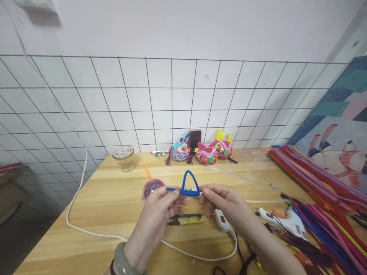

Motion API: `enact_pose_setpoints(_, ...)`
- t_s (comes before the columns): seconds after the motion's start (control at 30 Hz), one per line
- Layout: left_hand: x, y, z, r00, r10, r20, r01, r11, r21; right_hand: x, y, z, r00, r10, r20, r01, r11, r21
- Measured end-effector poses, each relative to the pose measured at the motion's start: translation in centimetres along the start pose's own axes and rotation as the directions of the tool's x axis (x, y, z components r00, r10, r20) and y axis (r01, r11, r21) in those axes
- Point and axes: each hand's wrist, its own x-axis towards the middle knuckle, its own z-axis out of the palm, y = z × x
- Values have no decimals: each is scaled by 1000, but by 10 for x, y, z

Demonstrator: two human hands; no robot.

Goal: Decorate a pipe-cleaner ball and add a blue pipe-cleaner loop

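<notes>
A blue pipe cleaner (189, 175), bent into a pointed loop with a flat base, is held up over the wooden table (100, 206). My left hand (163, 204) pinches its left side, where a straight end sticks out to the left. At the loop's right corner, the fingers of my right hand (219, 198) are closed on it. Just behind my left hand lies a round pink and purple coiled piece (151, 186) with an orange strip (148, 171). Yellow and green thread snips (187, 219) rest on the table below the loop.
Several colourful coiled fish-like figures (206, 153) stand against the tiled wall. A glass jar (124, 158) is at the back left. On the right lie bundles of pipe cleaners (304, 172) and a white glue gun (282, 221). A white cable (94, 233) runs to a power strip (223, 219).
</notes>
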Motion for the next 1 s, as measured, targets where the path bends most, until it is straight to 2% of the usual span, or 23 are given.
enact_pose_setpoints(0.33, -2, -4, 4, 999, -6, 39, 5, 1000, 20, -1, 1, 4, 1000, 27, -6, -27, 996, -87)
enact_pose_setpoints(1.0, -4, -3, 4, 999, -20, 40, 18, 999, 29, -1, 1, 7, 1000, -7, 29, 9, 999, -48)
